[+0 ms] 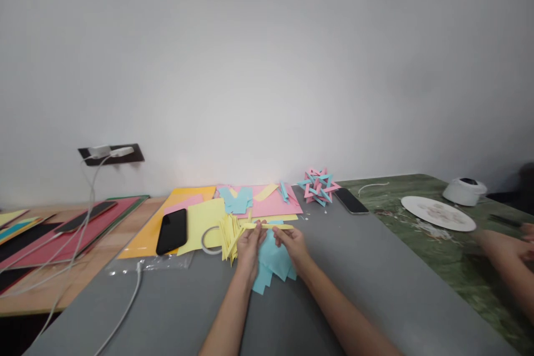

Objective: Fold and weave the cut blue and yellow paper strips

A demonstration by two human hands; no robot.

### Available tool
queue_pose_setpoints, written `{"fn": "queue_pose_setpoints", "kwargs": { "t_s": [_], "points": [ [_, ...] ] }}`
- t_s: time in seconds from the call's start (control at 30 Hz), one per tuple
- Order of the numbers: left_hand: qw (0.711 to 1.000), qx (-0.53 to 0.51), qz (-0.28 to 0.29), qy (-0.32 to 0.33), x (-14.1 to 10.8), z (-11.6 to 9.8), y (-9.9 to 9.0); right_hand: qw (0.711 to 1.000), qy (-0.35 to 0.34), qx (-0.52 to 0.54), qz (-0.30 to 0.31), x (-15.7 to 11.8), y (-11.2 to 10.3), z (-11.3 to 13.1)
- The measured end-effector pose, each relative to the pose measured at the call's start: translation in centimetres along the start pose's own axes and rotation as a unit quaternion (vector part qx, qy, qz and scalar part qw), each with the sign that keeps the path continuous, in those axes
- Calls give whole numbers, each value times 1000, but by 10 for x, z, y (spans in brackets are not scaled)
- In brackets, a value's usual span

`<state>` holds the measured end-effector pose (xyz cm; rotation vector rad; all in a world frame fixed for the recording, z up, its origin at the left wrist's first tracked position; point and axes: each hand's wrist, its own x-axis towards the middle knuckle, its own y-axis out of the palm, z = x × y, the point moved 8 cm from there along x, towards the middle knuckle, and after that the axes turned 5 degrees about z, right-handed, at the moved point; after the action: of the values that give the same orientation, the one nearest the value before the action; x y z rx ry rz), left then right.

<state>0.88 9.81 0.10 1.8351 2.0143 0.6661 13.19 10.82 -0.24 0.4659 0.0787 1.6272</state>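
A narrow folded yellow paper strip (pixel 269 226) stretches level between my two hands. My left hand (pixel 249 247) pinches its left part, and my right hand (pixel 294 245) pinches near its right end. Below the strip, several light-blue paper pieces (pixel 273 261) lie in a loose pile on the grey table (pixel 350 272). A bundle of folded yellow paper strips (pixel 228 236) sits just left of my left hand. Beside that bundle rests a roll of tape (pixel 208 240), partly covered by the strips.
Behind my hands lie pink paper (pixel 271 207) and yellow sheets (pixel 202 222). A pink-and-blue paper star model (pixel 319 186) stands near a phone (pixel 351 201). Another black phone (pixel 172 231) lies left. At right are a white plate (pixel 438 213) and another person's blurred arm (pixel 504 253).
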Motion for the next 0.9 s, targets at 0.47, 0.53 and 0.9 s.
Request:
{"fn": "queue_pose_setpoints", "kwargs": {
  "t_s": [0.47, 0.53, 0.9],
  "points": [
    [999, 28, -36, 0, 1, -6, -11, 1000, 6, -11, -29, 3, -10, -1],
    [999, 30, -39, -1, 2, -5, -12, 999, 10, -12, -30, 3, -11, -3],
    [999, 32, -43, -3, 2, -7, -13, 999, 22, 2, -31, 3, -12, -6]
  ]
}}
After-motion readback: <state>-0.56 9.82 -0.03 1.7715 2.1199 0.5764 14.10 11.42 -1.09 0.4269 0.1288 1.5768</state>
